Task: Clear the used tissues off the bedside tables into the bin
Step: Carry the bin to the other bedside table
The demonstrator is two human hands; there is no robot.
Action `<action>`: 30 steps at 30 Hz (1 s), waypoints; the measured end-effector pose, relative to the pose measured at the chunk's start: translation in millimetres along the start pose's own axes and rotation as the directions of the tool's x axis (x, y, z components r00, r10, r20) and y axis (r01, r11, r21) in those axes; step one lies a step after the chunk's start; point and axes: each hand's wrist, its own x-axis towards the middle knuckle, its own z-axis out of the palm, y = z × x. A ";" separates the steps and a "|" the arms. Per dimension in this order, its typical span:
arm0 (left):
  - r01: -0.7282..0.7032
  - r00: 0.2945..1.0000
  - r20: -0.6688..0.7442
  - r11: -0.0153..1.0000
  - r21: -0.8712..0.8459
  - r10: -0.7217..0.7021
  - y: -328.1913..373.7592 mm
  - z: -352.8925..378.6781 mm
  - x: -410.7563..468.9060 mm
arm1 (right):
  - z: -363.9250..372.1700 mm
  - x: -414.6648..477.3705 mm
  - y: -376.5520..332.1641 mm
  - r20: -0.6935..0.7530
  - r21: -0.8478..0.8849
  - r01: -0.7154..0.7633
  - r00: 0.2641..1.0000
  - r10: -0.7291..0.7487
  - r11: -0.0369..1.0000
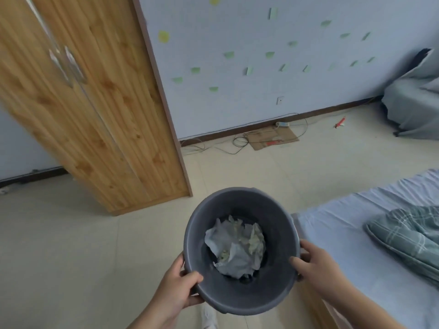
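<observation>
While a round grey bin (240,252) is held above a pale tiled floor (71,245), its rim is gripped on both sides: the left hand (177,288) is clamped on the near left edge with the thumb hooked inside, and the right hand (316,264) is wrapped over the right edge, thumb likewise inside. Crumpled white tissues (235,249), some stained greenish, are seen heaped at the bottom of the bin. A wooden wardrobe (95,110) is set just beyond it to the left, against a pale blue wall (237,91) dotted with green and yellow paper notes. Cables and a flattened piece of cardboard (273,137) are strewn along the skirting. A bed (356,233) with a light sheet and a checked quilt (408,236) is pressed close on the right.
</observation>
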 end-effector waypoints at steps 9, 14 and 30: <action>-0.004 0.984 0.176 0.972 0.233 -0.038 200.4 35.1 208.0 | -45.3 167.7 -80.5 -0.204 0.143 -0.102 0.970 0.130 0.984; -0.070 0.964 0.266 0.942 0.327 -0.021 297.7 110.0 310.3 | -104.5 250.5 -99.3 -0.331 0.239 -0.100 0.927 0.178 0.966; -0.195 0.882 0.466 0.847 0.495 -0.070 535.4 407.8 608.1 | -380.7 531.9 -144.6 -0.514 0.358 -0.047 0.824 0.239 0.933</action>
